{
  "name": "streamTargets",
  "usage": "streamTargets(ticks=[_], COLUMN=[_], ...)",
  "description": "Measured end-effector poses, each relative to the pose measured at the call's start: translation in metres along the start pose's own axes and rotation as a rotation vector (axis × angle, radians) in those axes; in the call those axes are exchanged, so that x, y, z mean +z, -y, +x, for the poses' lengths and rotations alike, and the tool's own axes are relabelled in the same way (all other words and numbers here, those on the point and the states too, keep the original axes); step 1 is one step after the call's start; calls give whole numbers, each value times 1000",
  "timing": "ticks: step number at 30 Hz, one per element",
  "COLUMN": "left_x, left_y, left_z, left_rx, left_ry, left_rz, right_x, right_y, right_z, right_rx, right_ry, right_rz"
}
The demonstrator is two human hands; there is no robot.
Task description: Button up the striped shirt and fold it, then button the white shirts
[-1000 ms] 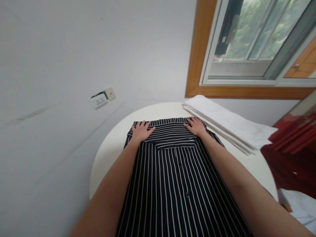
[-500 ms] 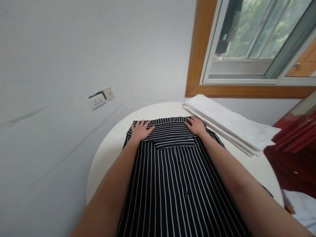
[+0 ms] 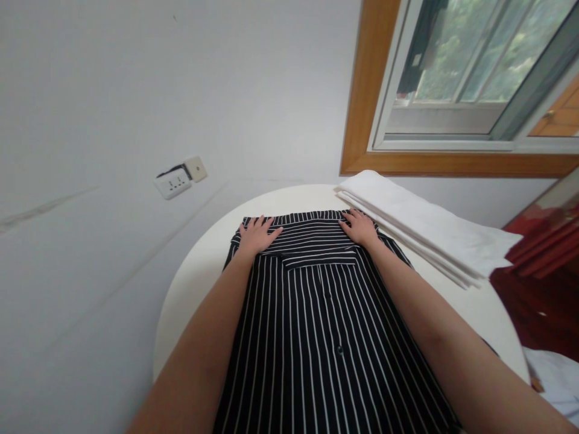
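Note:
A black shirt (image 3: 312, 325) with thin white stripes lies spread on a round white table (image 3: 190, 301), its near end running out of the bottom of the view. Buttons show down its middle. At the far end the collar part (image 3: 316, 241) lies flat, with stripes running crosswise. My left hand (image 3: 259, 235) rests with fingers spread on the far left corner of the shirt. On the far right corner lies my right hand (image 3: 359, 227), also flat with its fingers apart. Neither hand grips the fabric.
Folded white cloths (image 3: 420, 226) lie in a stack on the table's right side, partly overhanging its edge. Behind stands a white wall with a power socket (image 3: 172, 183) and a wood-framed window (image 3: 452, 163). Red fabric (image 3: 547, 247) and white cloth (image 3: 556, 377) appear at the right.
The view has shifted very slightly. Both hands stay flat at the same places on the shirt, and the fabric looks unchanged.

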State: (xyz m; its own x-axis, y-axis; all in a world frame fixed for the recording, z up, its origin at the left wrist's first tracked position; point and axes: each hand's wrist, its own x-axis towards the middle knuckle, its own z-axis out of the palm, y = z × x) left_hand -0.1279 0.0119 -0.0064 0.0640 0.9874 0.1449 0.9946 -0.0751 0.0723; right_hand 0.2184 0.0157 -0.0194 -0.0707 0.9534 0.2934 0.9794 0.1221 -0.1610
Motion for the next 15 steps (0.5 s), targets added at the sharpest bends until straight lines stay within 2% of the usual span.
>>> streamTargets(ticks=[7,10,12,15], left_x=[-1,-2,-4,-13], left_y=[1,-1,-4,-10], left_z=[8,7,2,-11], left_rx=[-3,-8,-1,54], left_ry=[3,11,-41,-229], left_rz=[11,12,23,37], right_x=[1,-1,-4,-14], right_y=[1,4,7,12], right_z=[6,5,1,-7], right_rx=[9,7,3,-8], right_ry=[14,-24,-101,-231], right_rz=[-4,3,9,13])
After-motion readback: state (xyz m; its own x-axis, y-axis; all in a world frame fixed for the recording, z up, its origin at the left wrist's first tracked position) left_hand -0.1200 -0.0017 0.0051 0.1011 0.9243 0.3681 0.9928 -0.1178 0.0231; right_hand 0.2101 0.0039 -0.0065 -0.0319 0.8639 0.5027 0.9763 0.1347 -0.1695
